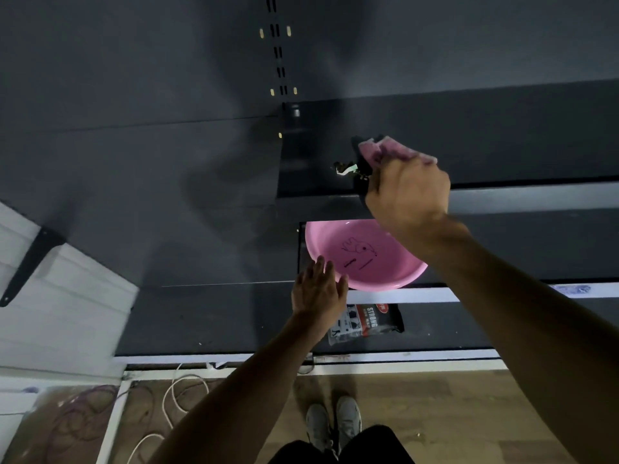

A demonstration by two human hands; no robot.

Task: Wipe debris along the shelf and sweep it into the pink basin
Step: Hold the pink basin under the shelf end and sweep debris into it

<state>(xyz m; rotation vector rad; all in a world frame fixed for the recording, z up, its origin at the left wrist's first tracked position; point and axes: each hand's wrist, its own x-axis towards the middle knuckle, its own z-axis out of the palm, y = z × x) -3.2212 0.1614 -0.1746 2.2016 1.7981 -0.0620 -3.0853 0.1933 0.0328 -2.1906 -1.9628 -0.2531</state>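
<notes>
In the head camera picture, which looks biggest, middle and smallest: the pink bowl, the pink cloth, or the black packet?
1. Pink bowl
2. Pink cloth and black packet: they look about alike; the right hand hides part of the cloth, so I won't rank them.

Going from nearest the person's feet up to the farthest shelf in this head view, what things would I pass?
Grey shoes → black packet → left hand → pink basin → right hand → debris → pink cloth.
</notes>
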